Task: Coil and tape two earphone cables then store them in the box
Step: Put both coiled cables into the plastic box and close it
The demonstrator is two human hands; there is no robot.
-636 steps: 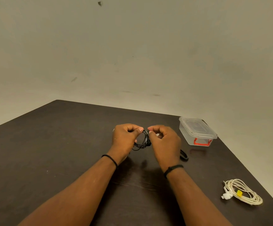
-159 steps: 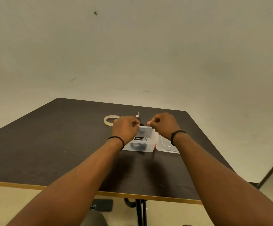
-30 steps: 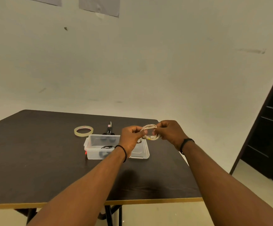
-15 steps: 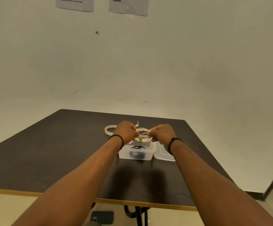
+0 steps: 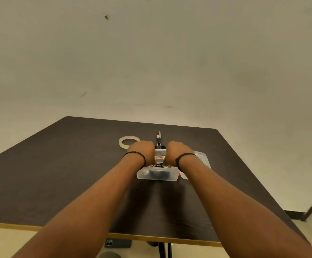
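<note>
The clear plastic box stands open in the middle of the dark table, and the coiled black earphone cable lies inside it. My left hand and my right hand are side by side over the box. Each grips one side of the coiled white earphone cable, which sits low between them at the box's rim. My fingers are hidden behind the backs of my hands.
The box's lid lies right of the box. A roll of clear tape rests behind my left hand. Scissors lie beyond the box. The table's near edge has a light trim. A phone lies on the floor.
Both hands have lowered the white coil from above the box down to its opening. The view has tilted down slightly.
</note>
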